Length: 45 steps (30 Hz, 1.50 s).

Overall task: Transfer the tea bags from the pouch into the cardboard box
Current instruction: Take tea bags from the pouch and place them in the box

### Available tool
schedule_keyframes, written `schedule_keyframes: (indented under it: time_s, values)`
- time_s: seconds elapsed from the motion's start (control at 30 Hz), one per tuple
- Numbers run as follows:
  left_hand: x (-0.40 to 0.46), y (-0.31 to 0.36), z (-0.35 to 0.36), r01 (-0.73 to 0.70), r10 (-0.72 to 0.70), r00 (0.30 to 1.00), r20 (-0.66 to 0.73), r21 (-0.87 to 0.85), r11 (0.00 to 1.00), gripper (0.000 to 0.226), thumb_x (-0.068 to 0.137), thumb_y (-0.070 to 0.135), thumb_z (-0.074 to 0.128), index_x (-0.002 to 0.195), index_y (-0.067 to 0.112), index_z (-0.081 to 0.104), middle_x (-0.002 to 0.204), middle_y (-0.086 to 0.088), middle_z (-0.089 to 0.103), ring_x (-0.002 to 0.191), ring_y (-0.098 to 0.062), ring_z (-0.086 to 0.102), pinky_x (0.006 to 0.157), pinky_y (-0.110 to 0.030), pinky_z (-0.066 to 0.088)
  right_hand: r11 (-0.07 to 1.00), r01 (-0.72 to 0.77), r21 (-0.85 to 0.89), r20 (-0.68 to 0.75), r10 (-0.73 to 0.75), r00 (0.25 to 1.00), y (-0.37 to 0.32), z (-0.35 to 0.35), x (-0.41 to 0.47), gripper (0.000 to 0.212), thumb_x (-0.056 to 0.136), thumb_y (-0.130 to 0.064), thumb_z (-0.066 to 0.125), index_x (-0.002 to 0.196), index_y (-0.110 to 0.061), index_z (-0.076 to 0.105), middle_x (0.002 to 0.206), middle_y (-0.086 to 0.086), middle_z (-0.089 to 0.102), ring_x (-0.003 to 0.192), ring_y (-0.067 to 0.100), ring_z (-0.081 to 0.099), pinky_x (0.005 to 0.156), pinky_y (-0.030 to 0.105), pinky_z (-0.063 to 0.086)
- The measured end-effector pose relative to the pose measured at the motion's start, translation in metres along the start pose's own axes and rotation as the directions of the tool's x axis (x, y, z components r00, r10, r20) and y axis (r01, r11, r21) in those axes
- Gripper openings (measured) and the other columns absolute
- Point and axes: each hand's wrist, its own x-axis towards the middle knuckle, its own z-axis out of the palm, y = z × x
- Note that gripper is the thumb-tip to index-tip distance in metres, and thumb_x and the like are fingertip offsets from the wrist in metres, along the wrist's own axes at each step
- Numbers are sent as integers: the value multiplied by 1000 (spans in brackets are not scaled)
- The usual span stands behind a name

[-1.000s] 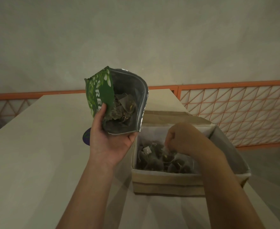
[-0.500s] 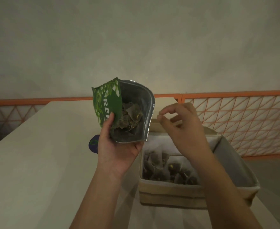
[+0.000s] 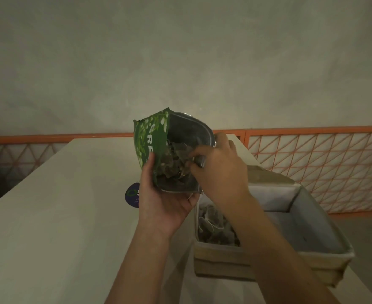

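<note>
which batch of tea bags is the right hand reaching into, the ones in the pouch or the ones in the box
The tea bags in the green foil pouch: the right hand has its fingers inside its open mouth. Those in the paper-lined cardboard box lie untouched below.

Dim warm light, greenish-grey cast, soft low-contrast shadows, brightest patch on far wall, faint glare on pouch foil rim, dark far-left corner, wide-angle bending at edges, slight softness and noise throughout
</note>
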Motion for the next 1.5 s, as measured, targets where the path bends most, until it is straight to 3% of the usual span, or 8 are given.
schedule_keyframes:
  time_s: [0.23,0.4,0.63,0.77,0.9,1.0,1.23,1.5]
  values:
    - [0,5,-5,30,-31,999,19,25,999,70,86,71,52,129,18,68,122,-11,68,100,-26,64,81,-36,46,712,-105,694,-47,191,980,15,-41,-2,9,85,-28,71,86,-21,65,107,-10,63,91,3,62,69,11,49]
    - [1,9,-9,8,-8,999,46,0,1000,62,88,69,52,117,18,75,114,-9,70,97,-24,64,87,-35,44,497,-130,858,43,183,982,37,-62,-9,11,85,-11,70,84,-8,59,84,17,71,78,34,69,68,40,58]
    - [-2,9,-8,26,-26,999,18,11,1000,61,88,68,51,109,18,78,116,-9,70,97,-24,65,89,-34,44,827,-340,448,442,125,888,61,-45,-27,17,82,-27,75,92,-28,61,87,-4,70,78,16,67,66,22,52]
    - [-2,10,-7,48,-48,999,18,24,999,62,85,68,56,116,18,76,120,-10,70,100,-25,65,89,-35,45,874,-208,439,223,118,967,54,-39,-30,10,86,-33,69,87,-37,60,103,-16,52,95,4,52,74,11,39]
    - [-3,12,-5,58,-59,998,4,57,997,64,86,69,53,118,19,75,121,-10,70,101,-25,63,86,-36,46,788,-31,615,-35,66,997,25,-37,-21,11,83,-27,74,90,-33,67,109,-14,47,104,7,51,87,22,47]
    - [-5,14,-2,63,-62,998,-18,72,995,65,86,69,52,123,20,73,131,-11,67,114,-26,61,94,-36,43,882,141,450,-172,-70,983,6,-28,-15,11,80,-27,77,91,-27,73,99,-6,52,97,12,51,81,28,48]
    - [-8,14,1,85,-84,996,-8,14,996,60,90,66,51,128,23,70,131,-7,68,118,-26,66,96,-39,50,937,295,-184,-113,-319,941,-27,2,-6,32,68,-45,75,89,-21,74,103,3,52,98,25,43,78,37,28]
    - [-6,14,-2,70,-69,997,-36,21,997,66,86,65,56,130,18,69,136,-15,64,131,-31,55,115,-44,35,965,225,-138,-279,-255,926,-18,2,1,13,82,-34,67,80,-24,74,93,-2,57,91,22,48,76,34,24]
